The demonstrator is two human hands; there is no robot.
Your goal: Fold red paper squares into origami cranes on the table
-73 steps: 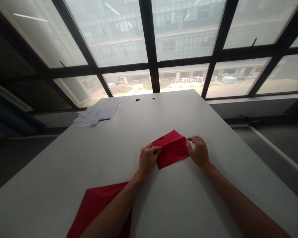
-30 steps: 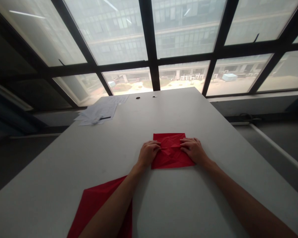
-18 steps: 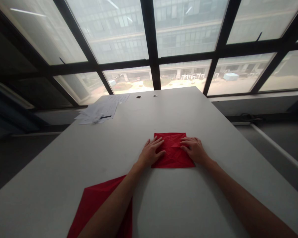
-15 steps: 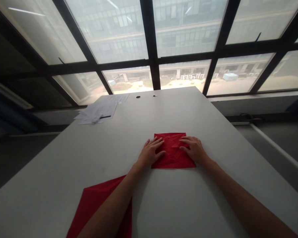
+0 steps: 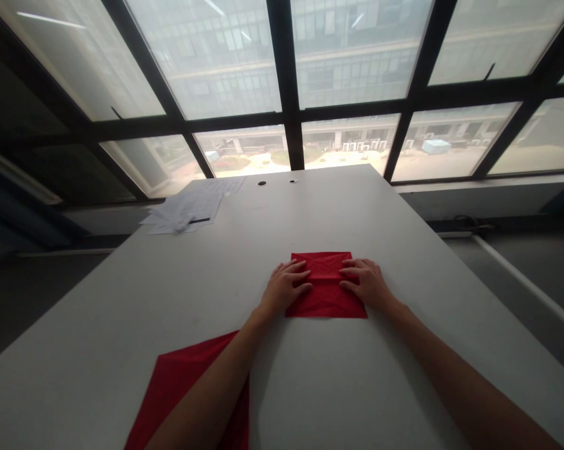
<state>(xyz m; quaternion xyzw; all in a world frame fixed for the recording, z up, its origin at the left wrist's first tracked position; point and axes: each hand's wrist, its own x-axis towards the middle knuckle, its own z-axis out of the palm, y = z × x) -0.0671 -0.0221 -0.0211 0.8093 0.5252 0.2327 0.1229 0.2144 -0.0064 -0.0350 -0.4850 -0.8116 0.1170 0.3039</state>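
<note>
A square red sheet of creased paper (image 5: pixel 329 297) lies on the white table in front of me. Crease lines cross its surface, and a raised fold runs sideways through its middle. My left hand (image 5: pixel 287 284) rests on the sheet's left edge, fingers spread and thumb apart. On the right edge lies my right hand (image 5: pixel 365 282), its fingers likewise spread, with the fold passing between thumb and forefinger on both sides. The parts of the sheet under my fingers are hidden. A larger red sheet (image 5: pixel 183 381) sits at the lower left, partly covered by my left forearm.
Loose white papers (image 5: pixel 192 203) with a dark pen-like item (image 5: pixel 200 220) on them lie at the table's far left. Two small round holes, including one cable hole (image 5: pixel 262 183), are near the far edge of the white table (image 5: pixel 357 212). Dark-framed windows stand behind it.
The fold across the middle of the small red sheet now stands out as a straighter ridge. My fingers have shifted slightly; the larger sheet has stayed put.
</note>
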